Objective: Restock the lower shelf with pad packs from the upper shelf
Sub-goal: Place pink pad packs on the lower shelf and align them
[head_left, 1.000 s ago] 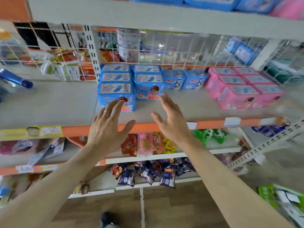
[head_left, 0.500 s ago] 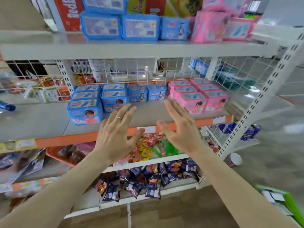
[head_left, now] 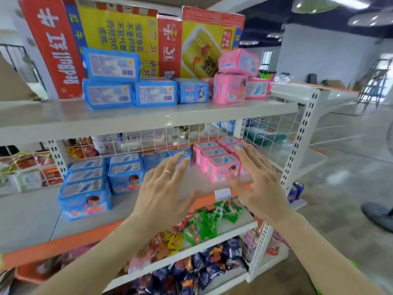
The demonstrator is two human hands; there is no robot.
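Note:
Blue pad packs (head_left: 131, 86) and pink pad packs (head_left: 236, 81) sit on the upper shelf (head_left: 148, 122), some stacked two high. The lower shelf (head_left: 32, 213) carries more blue packs (head_left: 85, 188) at left and pink packs (head_left: 219, 165) at right. My left hand (head_left: 163, 194), wearing a ring, and my right hand (head_left: 259, 184) are both raised in front of the lower shelf with fingers spread. Neither holds anything. The hands hide part of the lower packs.
Large red and yellow cartons (head_left: 127, 35) stand behind the upper packs. Snack bags (head_left: 204, 226) fill the shelves below. A perforated white upright (head_left: 297, 150) ends the rack at right. Two cans (head_left: 295, 191) and a dark fan base (head_left: 378, 216) are on the concrete floor.
My view has tilted up and shifted right, bringing the upper shelf and its packs fully into sight. Both hands stay open and have risen a little with it.

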